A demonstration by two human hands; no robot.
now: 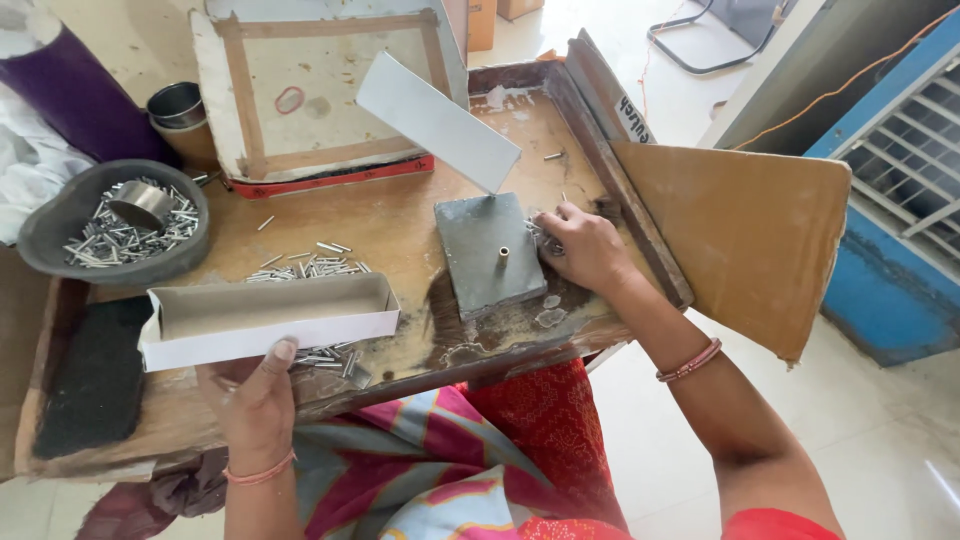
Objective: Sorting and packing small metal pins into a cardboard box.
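My left hand [255,395] grips the near edge of a long white cardboard box [265,318], open side up, at the front of the wooden worktable [400,225]. A scatter of small metal pins [305,268] lies just behind the box, and more pins [330,358] lie under its near edge. My right hand [580,245] rests at the right edge of a grey metal block [485,255] with a small brass peg [503,253] standing in it; the fingers are closed on a bunch of metal pins [543,237].
A dark bowl [45,230] of pins with a metal cup [140,205] sits at the left. A taped board [320,90] and a tilted grey metal plate [435,120] stand behind. A brown cardboard sheet [740,230] leans at the right. A black pad [95,375] lies front left.
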